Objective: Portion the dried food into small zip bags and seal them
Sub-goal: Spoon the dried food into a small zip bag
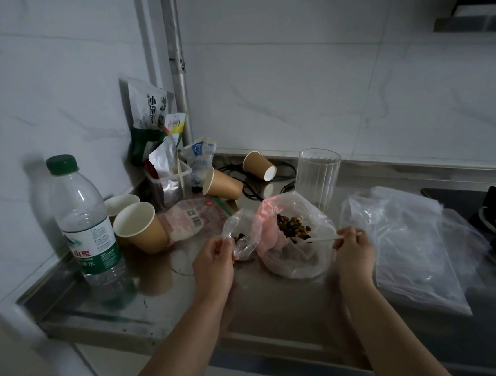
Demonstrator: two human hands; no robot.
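Steel counter (282, 305), tiled walls (322, 89), cluttered corner, dim light

Glossy, scuffed steel counter (165, 289); thin crinkled clear plastic bag (298, 255); matt, seemingly paper cups (140, 228)

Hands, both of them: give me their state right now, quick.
Left hand: closed, pinching the small zip bag open.
Right hand: closed on a thin white stick reaching into the food bag.
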